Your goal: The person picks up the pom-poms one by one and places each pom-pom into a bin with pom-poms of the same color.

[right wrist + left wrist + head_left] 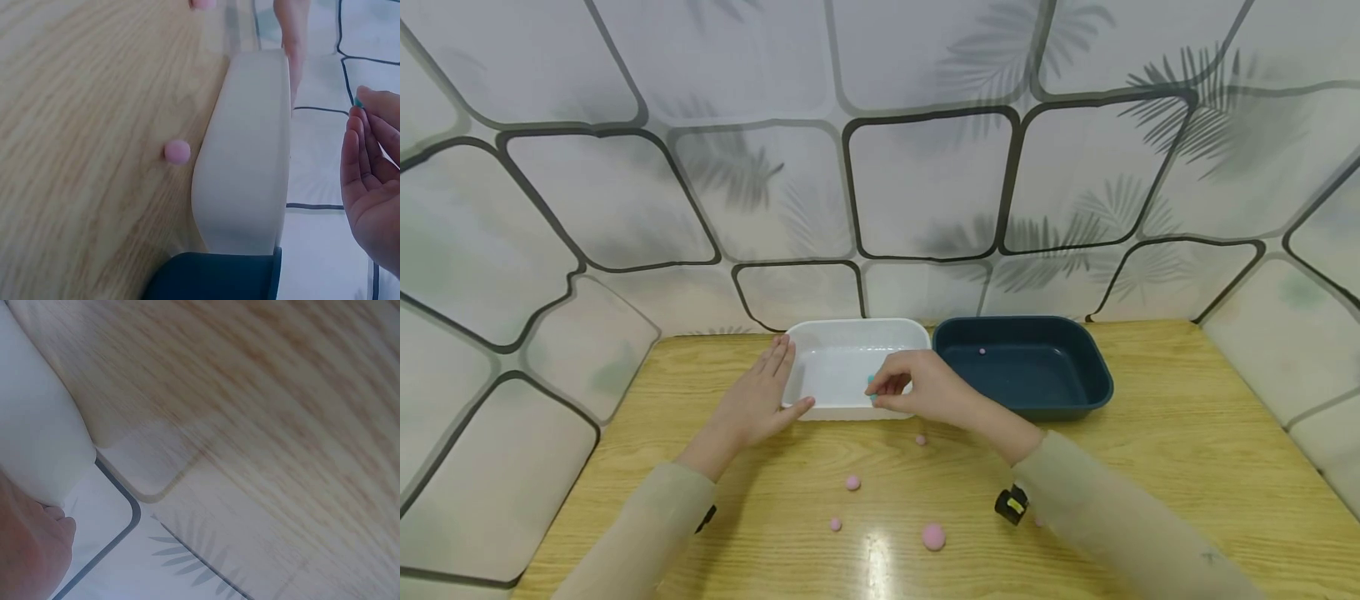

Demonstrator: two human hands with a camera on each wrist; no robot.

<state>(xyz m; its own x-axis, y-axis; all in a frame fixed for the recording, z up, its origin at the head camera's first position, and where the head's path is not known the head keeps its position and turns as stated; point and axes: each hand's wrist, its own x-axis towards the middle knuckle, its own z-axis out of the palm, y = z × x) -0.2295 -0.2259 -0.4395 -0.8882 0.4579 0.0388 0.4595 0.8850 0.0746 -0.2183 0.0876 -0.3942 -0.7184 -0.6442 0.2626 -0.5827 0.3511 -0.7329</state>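
Observation:
In the head view my right hand (928, 387) is above the front right part of a white rectangular tub (827, 412). Its thumb and fingertips pinch a small teal ball (872, 385), mostly covered by the fingers. The right wrist view shows the same teal ball (357, 101) between thumb and fingers, higher than the tub's rim. My left hand (752, 404) rests against the tub's left side, fingers straight and thumb at the front rim. In the left wrist view, only part of the left hand (31, 544) shows beside the white tub (40, 419).
A dark blue tub (1030, 412) stands against the white one's right side, with a small pink ball (982, 352) inside. Several pink balls lie on the wooden table in front, among them a larger one (933, 537). A patterned cloth wall (925, 183) rises behind.

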